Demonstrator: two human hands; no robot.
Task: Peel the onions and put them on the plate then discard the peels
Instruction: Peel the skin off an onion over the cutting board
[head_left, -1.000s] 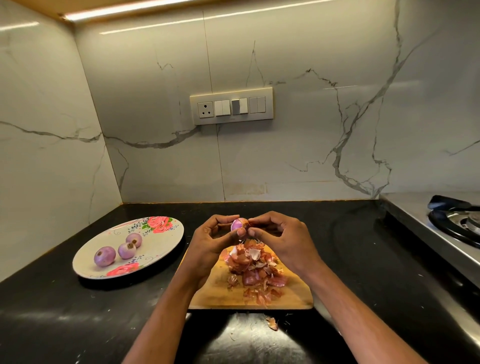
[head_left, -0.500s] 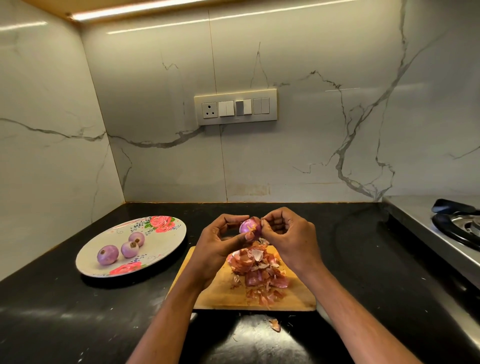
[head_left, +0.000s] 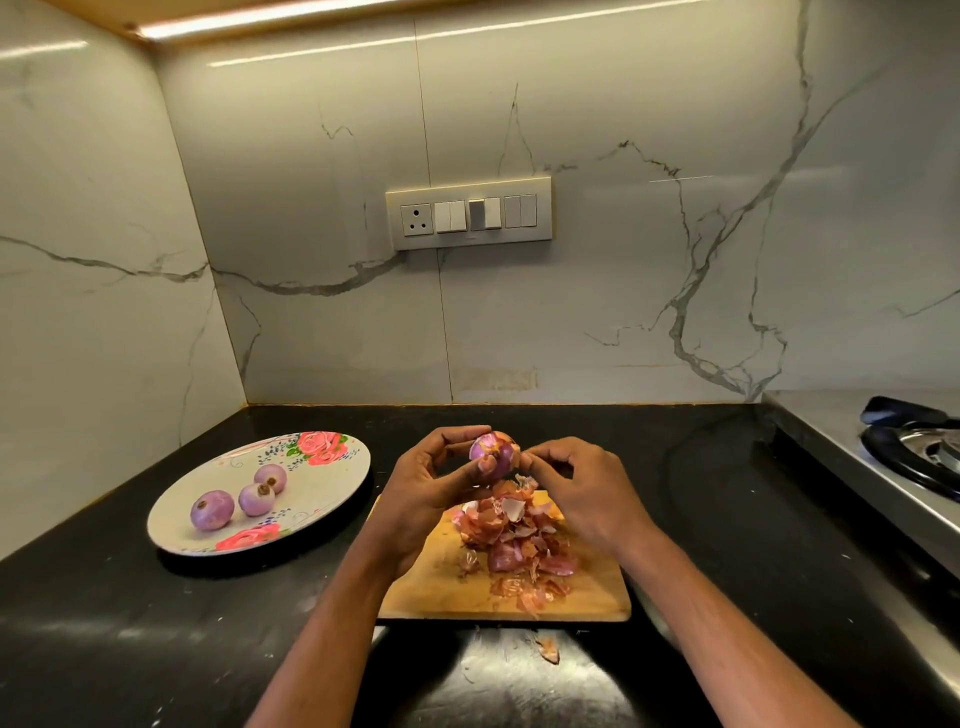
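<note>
The left hand (head_left: 422, 499) holds a partly peeled red onion (head_left: 493, 453) above the far edge of the wooden cutting board (head_left: 431, 592), with the thumb and curled fingers closed round the bulb. The right hand (head_left: 582, 493) is at the onion's right side, fingertips (head_left: 527, 461) pinched on a flap of skin at the bulb's surface. Patches of dry papery skin are on the onion's upper right; the left face shows glossy purple flesh.

A pile of onion peels (head_left: 514, 540) lies on the board directly under both hands. One loose peel fragment (head_left: 546, 649) lies on the black countertop (head_left: 156, 649), just in front of the board's near edge.

A floral plate (head_left: 332, 488) sits on the countertop to the left of the board, apart from it. Three peeled onions (head_left: 212, 510) rest on the plate's left half, close together.

A switch panel (head_left: 469, 213) is mounted on the marble backsplash. A gas stove burner (head_left: 914, 452) is at the right edge.
</note>
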